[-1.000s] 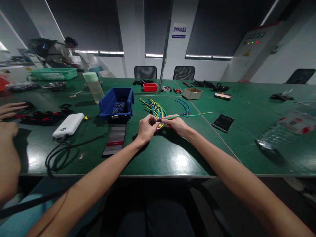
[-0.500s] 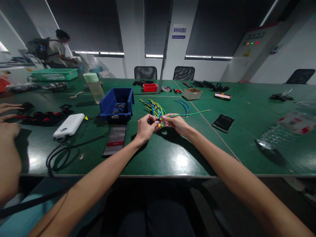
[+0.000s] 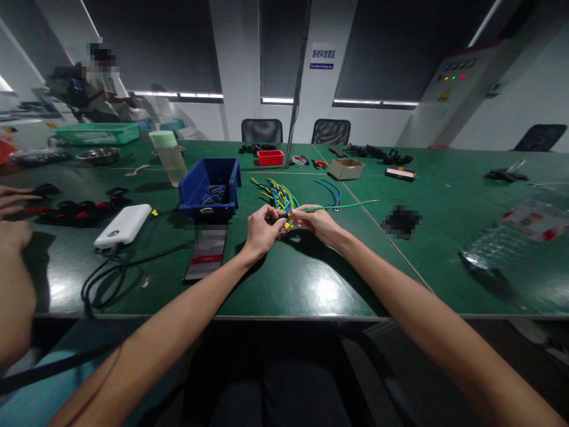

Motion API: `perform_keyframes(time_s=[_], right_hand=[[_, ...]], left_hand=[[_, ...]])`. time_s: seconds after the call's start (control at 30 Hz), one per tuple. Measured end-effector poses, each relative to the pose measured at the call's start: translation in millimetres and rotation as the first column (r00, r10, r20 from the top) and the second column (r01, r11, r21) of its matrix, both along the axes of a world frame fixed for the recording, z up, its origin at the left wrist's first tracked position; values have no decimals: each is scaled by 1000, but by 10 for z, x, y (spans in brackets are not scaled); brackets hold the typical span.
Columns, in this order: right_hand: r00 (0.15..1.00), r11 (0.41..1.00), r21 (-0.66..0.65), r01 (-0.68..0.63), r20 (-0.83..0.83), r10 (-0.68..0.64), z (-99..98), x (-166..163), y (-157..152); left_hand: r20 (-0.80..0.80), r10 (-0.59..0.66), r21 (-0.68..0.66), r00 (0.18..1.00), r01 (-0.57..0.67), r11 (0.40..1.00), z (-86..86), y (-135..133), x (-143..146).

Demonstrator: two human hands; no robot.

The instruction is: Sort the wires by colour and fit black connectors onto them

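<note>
My left hand (image 3: pixel 263 230) is closed, thumb and fingers pinching a small black connector piece (image 3: pixel 282 216). Close beside it, my right hand (image 3: pixel 317 222) pinches a green wire (image 3: pixel 355 205), whose long end sticks out to the right past the knuckles. The fingertips of both hands nearly meet, and they partly hide where wire and connector come together. Under and behind the fingers lies a bundle of yellow, blue and green wires (image 3: pixel 274 191) with coloured ends. A few blue wires (image 3: pixel 335 191) curve behind my right hand.
Left of my hands stand a blue bin (image 3: pixel 208 204) with small dark parts, a phone (image 3: pixel 207 255), a white power bank (image 3: pixel 123 226) and a bottle (image 3: pixel 169 157). Another person's hand (image 3: pixel 13 231) is at far left. A cardboard box (image 3: pixel 347 169) and a clear plastic bottle (image 3: pixel 511 237) are right.
Both my hands stay almost in place, still pinching the connector and the green wire. In the background, the person with the backpack has shifted slightly.
</note>
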State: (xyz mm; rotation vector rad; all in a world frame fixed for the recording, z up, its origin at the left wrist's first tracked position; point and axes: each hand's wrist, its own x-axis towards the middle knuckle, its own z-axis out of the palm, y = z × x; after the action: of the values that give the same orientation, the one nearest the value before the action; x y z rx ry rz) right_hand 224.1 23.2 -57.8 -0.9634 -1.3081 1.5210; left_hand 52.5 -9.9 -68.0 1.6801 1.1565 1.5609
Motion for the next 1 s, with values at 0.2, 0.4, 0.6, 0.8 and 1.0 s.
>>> perform_keyframes(time_s=[0.2,0.4,0.6,0.8,1.0], right_hand=[[1000,1000,5,-13,1,13,-27,9,13],[1000,1000,8,-23,-6,23,-46,12,24],[999,999,18,-31,-8,31,-47,1,19],[1000,999,30,-20,13,19,-49,-1,10],[1000,999,22,-26,2,26,-86,4,41]], left_hand=[[-17,8,-7,1000,-8,1000,-5,-1,1],[-19,-2,7,1000,2,1000,-4,-1,1],[-25,-5,2,1000,5,1000,-8,-4,-2],[-9,-15,18,1000,16,1000,-9,-6,4],[29,-26,24,999,26,999,-8,-9,16]])
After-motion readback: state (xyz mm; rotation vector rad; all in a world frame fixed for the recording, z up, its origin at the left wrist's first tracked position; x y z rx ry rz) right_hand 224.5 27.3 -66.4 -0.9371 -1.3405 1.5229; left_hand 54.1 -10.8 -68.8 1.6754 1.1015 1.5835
